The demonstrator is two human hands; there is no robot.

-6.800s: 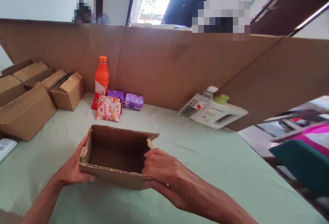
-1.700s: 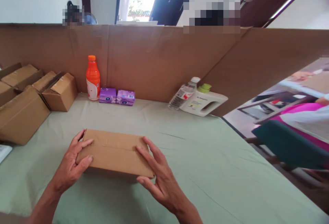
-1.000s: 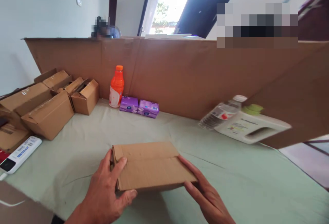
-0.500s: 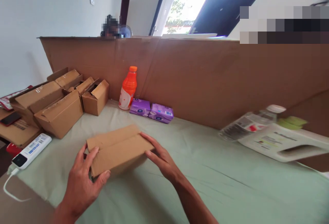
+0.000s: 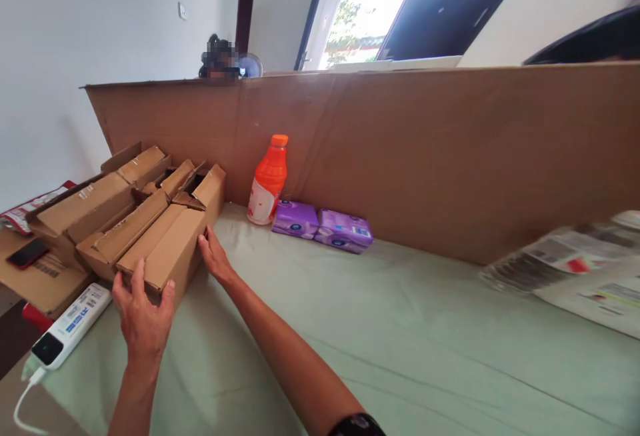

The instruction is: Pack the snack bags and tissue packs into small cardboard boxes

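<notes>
A closed cardboard box point(image 5: 163, 249) lies on the green cloth of the table point(image 5: 400, 336), pushed up against a cluster of other cardboard boxes point(image 5: 85, 206) at the left. My left hand point(image 5: 143, 316) grips the box's near end, fingers curled over its top edge. My right hand point(image 5: 215, 257) reaches across with its fingers flat against the box's far right side. Its forearm crosses the cloth diagonally.
An orange drink bottle point(image 5: 269, 179) and two purple packs point(image 5: 323, 226) stand against the tall cardboard wall point(image 5: 450, 156). A white power strip point(image 5: 70, 323) and a phone point(image 5: 27, 253) lie at the left edge. A blurred water bottle point(image 5: 550, 259) and white jug point(image 5: 595, 303) are at the right.
Both hands have carried the closed box leftward and away, setting it beside the stacked boxes. The view has swung left, and the snack packets seen earlier are gone from the table.
</notes>
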